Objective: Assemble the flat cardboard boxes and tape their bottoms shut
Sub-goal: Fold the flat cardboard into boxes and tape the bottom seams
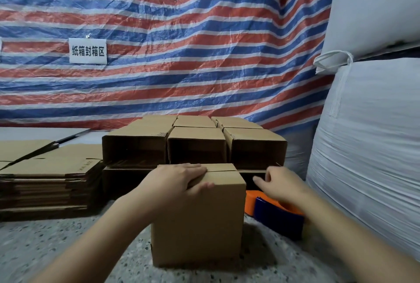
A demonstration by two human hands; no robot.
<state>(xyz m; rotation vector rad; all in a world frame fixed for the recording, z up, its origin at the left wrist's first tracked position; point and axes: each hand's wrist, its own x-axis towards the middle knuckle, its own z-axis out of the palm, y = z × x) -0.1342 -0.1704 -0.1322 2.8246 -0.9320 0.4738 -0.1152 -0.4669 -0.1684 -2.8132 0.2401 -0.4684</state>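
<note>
Far left: stack of flat boxes (48, 178), unfolded, on speckled floor (68, 248). Far centre: assembled boxes (195, 144), two tiers, open ends facing near. Near centre: one box (197, 221), upright, flaps folded shut on top, seam apparently not yet taped. Left hand (179, 180): flat on that box's top, fingers straight across the flaps, pressing them closed. Right hand (279, 184): just right of the box, above the tape dispenser (275, 212), fingers loosely spread, grasping nothing, blurred. Tape dispenser: orange and blue, on the floor, near right of the box. Far right: white sacks (368, 146). Risk, as judged: flaps springing apart if pressure eases before tape lands; crooked seam if the box slides on the floor.
</note>
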